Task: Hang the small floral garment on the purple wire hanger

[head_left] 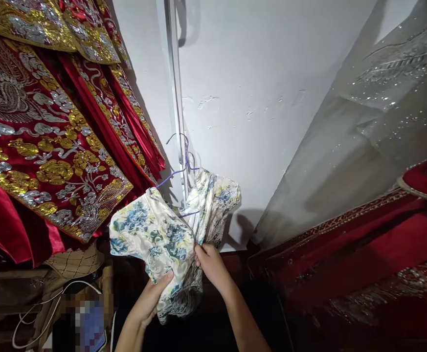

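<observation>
A short-sleeved floral garment (169,237), cream with blue and yellow flowers, hangs on a thin purple wire hanger (172,174). The hanger's hook is in front of a pale upright rail, and I cannot tell whether it rests on anything. My left hand (150,298) grips the lower left side of the cloth, thumb on the front and fingers behind. At the front opening, near the bottom of the neckline, my right hand (210,264) pinches the fabric edge. The lower part of the garment gathers in folds between my hands.
Red robes with gold and silver embroidery (55,176) hang at the left. A sheer sparkling white cloth (348,127) and red fabric (382,244) are on the right. Behind the garment are a white wall (250,73) and a metal rail (176,88). A white cable (57,296) loops lower left.
</observation>
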{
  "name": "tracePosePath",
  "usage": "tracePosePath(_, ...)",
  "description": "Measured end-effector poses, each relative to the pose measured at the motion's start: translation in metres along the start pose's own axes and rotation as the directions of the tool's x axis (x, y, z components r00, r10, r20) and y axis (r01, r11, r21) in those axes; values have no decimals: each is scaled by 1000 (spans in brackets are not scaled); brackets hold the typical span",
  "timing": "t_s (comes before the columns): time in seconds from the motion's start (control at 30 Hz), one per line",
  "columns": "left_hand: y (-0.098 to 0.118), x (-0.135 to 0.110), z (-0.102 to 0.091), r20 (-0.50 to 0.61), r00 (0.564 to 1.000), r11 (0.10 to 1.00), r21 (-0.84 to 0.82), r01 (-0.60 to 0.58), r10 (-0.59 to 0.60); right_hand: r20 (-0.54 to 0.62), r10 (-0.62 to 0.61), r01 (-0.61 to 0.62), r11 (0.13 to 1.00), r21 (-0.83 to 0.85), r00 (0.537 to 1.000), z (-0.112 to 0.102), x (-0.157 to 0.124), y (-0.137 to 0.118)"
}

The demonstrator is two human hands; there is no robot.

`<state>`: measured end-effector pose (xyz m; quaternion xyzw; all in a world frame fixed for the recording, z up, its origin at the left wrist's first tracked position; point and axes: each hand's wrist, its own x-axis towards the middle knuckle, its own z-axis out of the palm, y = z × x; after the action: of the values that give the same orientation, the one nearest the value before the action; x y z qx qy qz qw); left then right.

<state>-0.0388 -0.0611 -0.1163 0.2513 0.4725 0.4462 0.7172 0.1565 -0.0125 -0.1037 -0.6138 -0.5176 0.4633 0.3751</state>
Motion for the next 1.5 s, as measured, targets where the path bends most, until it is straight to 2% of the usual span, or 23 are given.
tracePosePath(0.07,2,6,-5,-109,986,991,61,-123,129,47,27,-29,998,55,999,-9,-5,4)
tracePosePath(0.1,3,11,-10,-173,961,973,125,-194,214,73,34,-40,996,82,997,-14,-8,7)
tracePosePath(0.17,4,20,-20,-290,872,901,308,-305,394,103,44,-57,990,130,994,-22,-15,14)
tracePosePath(0.2,2,25,-24,-344,799,842,418,-340,494,103,48,-63,987,150,993,-25,-17,18)
tracePosePath(0.27,-3,30,-26,-402,585,676,632,-380,704,94,57,-73,982,176,994,-25,-22,24)
tracePosePath(0.3,-7,31,-23,-376,482,580,713,-395,791,94,57,-74,981,182,994,-24,-24,26)
tracePosePath(0.33,-11,30,-16,-307,429,488,768,-415,849,101,53,-71,981,183,994,-21,-26,27)
tracePosePath(0.37,-15,29,-7,-200,444,411,793,-450,873,110,48,-68,981,182,993,-18,-27,28)
tracePosePath(0.4,-19,28,4,-72,504,359,788,-500,860,117,44,-65,981,180,992,-16,-27,27)
tracePosePath(0.47,-27,25,29,175,639,336,731,-594,749,118,30,-50,983,176,993,-12,-28,24)
tracePosePath(0.5,-30,24,41,259,676,347,701,-623,690,114,16,-35,985,170,993,-11,-28,22)
tracePosePath(0.53,-33,24,52,305,694,366,676,-640,652,108,-4,-14,986,168,994,-12,-29,21)
tracePosePath(0.6,-37,24,68,326,717,415,639,-648,616,119,-68,45,982,183,991,-16,-29,19)
tracePosePath(0.73,-42,28,80,298,728,475,596,-647,618,192,-168,103,945,310,967,-29,-32,23)
tracePosePath(0.83,-47,30,81,258,733,507,578,-639,629,223,-184,93,926,366,957,-35,-33,25)
tracePosePath(1.0,-60,24,81,94,772,622,535,-571,628,339,-104,-15,943,332,935,-33,-33,12)
tracePosePath(1.1,-62,19,80,80,788,645,527,-553,610,405,-56,-64,959,277,912,-32,-31,1)
tracePosePath(1.17,-60,19,80,104,786,629,540,-560,610,388,-46,-62,963,261,920,-36,-25,-9)
tracePosePath(1.23,-56,21,81,142,778,587,578,-568,612,309,-78,-14,958,285,948,-45,-15,-29)
tracePosePath(1.3,-50,25,81,196,763,524,622,-582,616,195,-158,89,942,322,968,-57,-3,-62)
tracePosePath(1.43,-37,29,73,346,713,381,661,-646,610,-37,-321,313,880,358,946,-73,9,-146)
tracePosePath(1.5,-24,27,65,420,699,324,668,-670,579,-80,-372,376,859,348,925,-72,1,-174)
